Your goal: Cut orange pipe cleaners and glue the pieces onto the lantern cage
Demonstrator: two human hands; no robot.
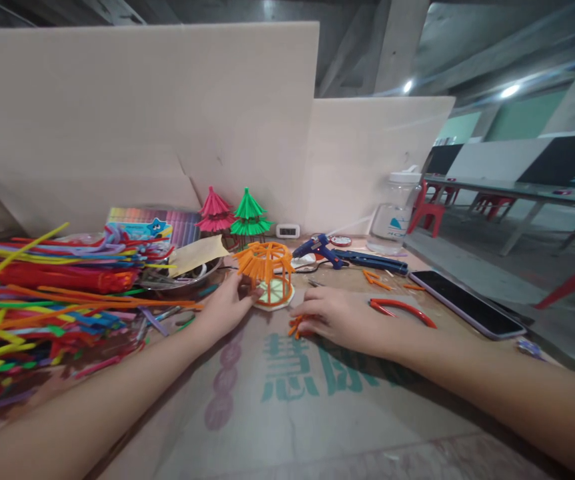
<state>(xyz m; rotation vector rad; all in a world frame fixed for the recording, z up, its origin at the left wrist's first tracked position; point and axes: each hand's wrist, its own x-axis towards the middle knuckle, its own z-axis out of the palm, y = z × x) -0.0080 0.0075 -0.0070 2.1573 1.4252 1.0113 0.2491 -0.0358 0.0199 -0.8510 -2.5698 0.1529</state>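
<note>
A small orange pipe-cleaner pavilion (266, 273) stands on a pale octagonal base in the middle of the table. My left hand (226, 308) is beside it on the left, fingertips pinching its lower edge. My right hand (340, 319) rests on the cardboard to the right of the pavilion, fingers curled on short orange pipe-cleaner pieces (296, 326). Red-handled pliers (401, 309) lie just past my right hand.
A big heap of coloured pipe cleaners (42, 293) fills the left. Pink (214, 212) and green (250, 215) pavilions stand at the back by a white partition. A blue glue gun (320, 249), a phone (472, 311), a water bottle (396, 212) and a metal bowl (187, 277) are around.
</note>
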